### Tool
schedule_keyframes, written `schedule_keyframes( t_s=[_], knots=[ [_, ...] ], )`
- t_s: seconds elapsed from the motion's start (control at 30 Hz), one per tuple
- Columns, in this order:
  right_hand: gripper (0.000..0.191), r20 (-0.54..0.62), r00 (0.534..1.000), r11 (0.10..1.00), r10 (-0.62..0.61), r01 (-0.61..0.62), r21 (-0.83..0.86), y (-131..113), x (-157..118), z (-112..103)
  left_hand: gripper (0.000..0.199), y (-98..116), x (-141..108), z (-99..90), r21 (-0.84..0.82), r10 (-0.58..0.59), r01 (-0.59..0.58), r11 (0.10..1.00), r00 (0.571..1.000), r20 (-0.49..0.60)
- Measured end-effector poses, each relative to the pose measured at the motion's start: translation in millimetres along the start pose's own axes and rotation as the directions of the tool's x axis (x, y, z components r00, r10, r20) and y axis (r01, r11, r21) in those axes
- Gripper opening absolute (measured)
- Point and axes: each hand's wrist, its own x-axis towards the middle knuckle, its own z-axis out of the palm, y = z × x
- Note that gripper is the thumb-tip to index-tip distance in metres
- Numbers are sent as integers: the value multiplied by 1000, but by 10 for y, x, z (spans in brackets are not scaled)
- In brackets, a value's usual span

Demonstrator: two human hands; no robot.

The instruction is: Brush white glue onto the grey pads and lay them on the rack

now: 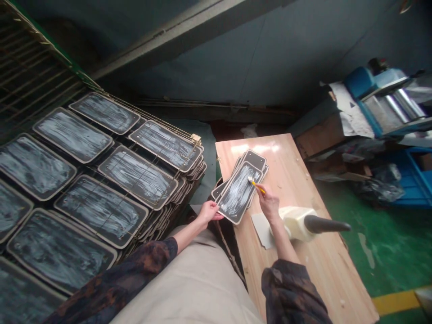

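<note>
A dark rounded panel [236,198] with a pale border lies on top of a small pile of similar panels [254,158] on the wooden table. White streaks of a wet-looking coating cover most of its face. My left hand [209,213] pinches the panel's near left corner. In my right hand [268,200] is a small brush [258,186] with a yellow handle, its white-smeared tip touching the panel's upper right part. Beside my right forearm, a cream bottle [299,221] with a long dark nozzle lies on its side, near a pale sheet [262,230].
To the left, a wire rack [141,164] bears stacked layers of white-streaked panels. The wooden table [324,270] runs along my right side. Farther right are a blue machine with rollers [398,105], a blue crate [413,175] and a green floor [367,225].
</note>
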Motion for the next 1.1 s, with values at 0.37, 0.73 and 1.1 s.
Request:
schedule_keyframes(
  t_s=[0.37, 0.73, 1.1],
  knots=[
    [27, 200, 980, 1000, -5, 2, 11, -639, -1322, -5, 10, -64, 28, 59, -75, 0, -2, 997, 1000, -24],
    [24, 258, 946, 874, 195, -286, 392, -796, -1236, -66, 11, -50, -19, 56, -24, 43, -43, 999, 999, -20],
    [36, 157, 913, 664, 377, -385, 641, -506, -767, 159, 9, -31, 14, -10, -7, 96, -96, 995, 995, 17]
  ],
)
